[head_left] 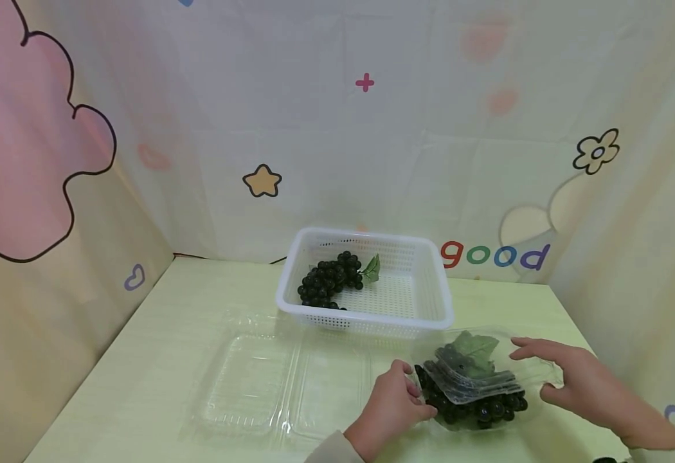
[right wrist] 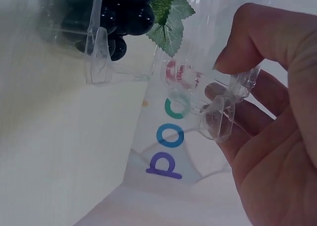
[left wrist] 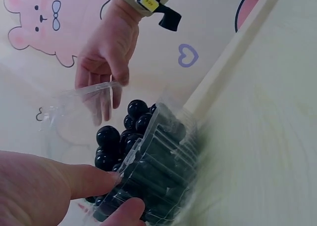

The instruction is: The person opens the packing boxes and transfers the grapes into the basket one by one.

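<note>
A clear plastic clamshell box (head_left: 459, 388) with a bunch of dark grapes (head_left: 494, 406) in it is at the right front of the table. A green leaf (head_left: 476, 350) shows through the plastic. My left hand (head_left: 392, 399) pinches the box's left rim between thumb and fingers. On the other side, my right hand (head_left: 583, 379) holds the edge of the raised clear lid (right wrist: 218, 118), thumb on one face and fingers on the other. In the left wrist view, the box (left wrist: 163, 171) looks tilted, with grapes (left wrist: 108, 137) showing at its open side.
Behind the box stands a white perforated basket (head_left: 366, 316) with more dark grapes (head_left: 323, 280) and a leaf inside. Another clear clamshell box (head_left: 251, 379) lies opened out flat on the left. A printed curtain (head_left: 360, 161) hangs around the pale table (head_left: 135, 360).
</note>
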A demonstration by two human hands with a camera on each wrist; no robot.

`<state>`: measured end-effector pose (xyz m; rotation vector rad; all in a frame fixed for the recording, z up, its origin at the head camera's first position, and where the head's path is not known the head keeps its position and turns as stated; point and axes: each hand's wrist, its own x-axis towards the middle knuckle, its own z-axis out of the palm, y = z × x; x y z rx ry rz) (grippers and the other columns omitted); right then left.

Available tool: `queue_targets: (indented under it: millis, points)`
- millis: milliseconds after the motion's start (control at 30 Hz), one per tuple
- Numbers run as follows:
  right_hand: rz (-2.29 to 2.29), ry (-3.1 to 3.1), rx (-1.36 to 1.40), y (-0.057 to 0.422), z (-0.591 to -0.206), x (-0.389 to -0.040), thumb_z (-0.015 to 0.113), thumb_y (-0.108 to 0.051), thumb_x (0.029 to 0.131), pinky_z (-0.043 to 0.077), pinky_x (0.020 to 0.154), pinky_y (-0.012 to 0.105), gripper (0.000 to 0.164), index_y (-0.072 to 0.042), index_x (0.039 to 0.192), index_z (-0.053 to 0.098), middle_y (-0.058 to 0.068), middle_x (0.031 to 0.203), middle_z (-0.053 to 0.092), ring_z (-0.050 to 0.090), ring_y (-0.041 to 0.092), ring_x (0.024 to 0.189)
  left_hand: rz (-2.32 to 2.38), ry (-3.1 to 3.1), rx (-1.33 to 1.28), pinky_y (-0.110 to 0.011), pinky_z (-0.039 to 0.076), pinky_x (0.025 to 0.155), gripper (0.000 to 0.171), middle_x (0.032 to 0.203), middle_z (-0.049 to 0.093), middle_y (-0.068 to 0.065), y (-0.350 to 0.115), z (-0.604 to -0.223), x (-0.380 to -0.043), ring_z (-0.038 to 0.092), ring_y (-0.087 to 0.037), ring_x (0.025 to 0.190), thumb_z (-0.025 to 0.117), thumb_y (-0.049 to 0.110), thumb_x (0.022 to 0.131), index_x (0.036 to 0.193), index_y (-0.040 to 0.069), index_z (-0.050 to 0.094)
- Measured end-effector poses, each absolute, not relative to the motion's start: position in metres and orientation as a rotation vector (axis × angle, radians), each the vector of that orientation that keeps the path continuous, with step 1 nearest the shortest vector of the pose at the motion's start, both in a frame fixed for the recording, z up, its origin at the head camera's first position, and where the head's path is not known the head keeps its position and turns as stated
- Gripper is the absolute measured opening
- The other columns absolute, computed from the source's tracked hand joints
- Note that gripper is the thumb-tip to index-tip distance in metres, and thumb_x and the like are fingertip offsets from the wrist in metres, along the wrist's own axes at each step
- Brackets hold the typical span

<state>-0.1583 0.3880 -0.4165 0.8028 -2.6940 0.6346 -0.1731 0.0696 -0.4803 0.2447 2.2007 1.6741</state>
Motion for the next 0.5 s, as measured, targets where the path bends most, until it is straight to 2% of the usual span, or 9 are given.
queue_targets:
  millis: [67, 100, 267, 433, 500]
  points:
    - [0.661, -2.707, 0.777, 0.394, -0.415, -0.161, 0.069, 0.019, 0.063, 0.028, 0.042, 0.013, 0.068, -0.024, 0.116, 0.068, -0.041, 0.140, 0.044, 0.010, -0.013, 0.057, 1.696, 2.178, 0.224, -0.034, 0.056, 0.075, 0.062, 0.093, 0.061, 0.001, 0.078, -0.481, -0.172, 0.064, -0.011, 0.076, 0.085, 0.004, 0.080, 0.130, 0.006, 0.049]
    - [0.670, -2.714, 0.763, 0.396, -0.415, -0.163, 0.069, 0.019, 0.064, 0.028, 0.042, 0.014, 0.067, -0.022, 0.116, 0.067, -0.042, 0.139, 0.044, 0.007, -0.013, 0.056, 1.702, 2.176, 0.218, -0.035, 0.055, 0.075, 0.061, 0.093, 0.060, 0.001, 0.082, -0.481, -0.172, 0.064, -0.011, 0.076, 0.085, 0.003, 0.081, 0.130, 0.007, 0.049]
    - [0.690, -2.754, 0.699, 0.407, -0.409, -0.170, 0.067, 0.019, 0.066, 0.028, 0.039, 0.016, 0.060, -0.018, 0.115, 0.067, -0.045, 0.135, 0.045, 0.009, -0.013, 0.052, 1.703, 2.218, 0.217, -0.032, 0.053, 0.073, 0.060, 0.090, 0.057, 0.002, 0.101, -0.482, -0.170, 0.062, -0.008, 0.073, 0.086, 0.005, 0.080, 0.128, 0.008, 0.049]
    - [0.690, -2.851, 0.590, 0.417, -0.397, -0.179, 0.068, 0.013, 0.072, 0.032, 0.041, 0.020, 0.054, -0.018, 0.116, 0.069, -0.045, 0.132, 0.047, 0.024, -0.007, 0.053, 1.689, 2.246, 0.235, -0.029, 0.051, 0.071, 0.059, 0.089, 0.056, 0.003, 0.114, -0.481, -0.171, 0.058, -0.006, 0.070, 0.086, 0.007, 0.080, 0.126, 0.009, 0.049]
    - [0.689, -2.882, 0.557, 0.422, -0.392, -0.182, 0.069, 0.011, 0.074, 0.034, 0.042, 0.021, 0.053, -0.019, 0.117, 0.069, -0.040, 0.131, 0.052, 0.038, -0.016, 0.067, 1.682, 2.245, 0.234, -0.029, 0.050, 0.069, 0.058, 0.089, 0.056, 0.003, 0.117, -0.480, -0.171, 0.056, -0.007, 0.069, 0.086, 0.008, 0.081, 0.126, 0.010, 0.049]
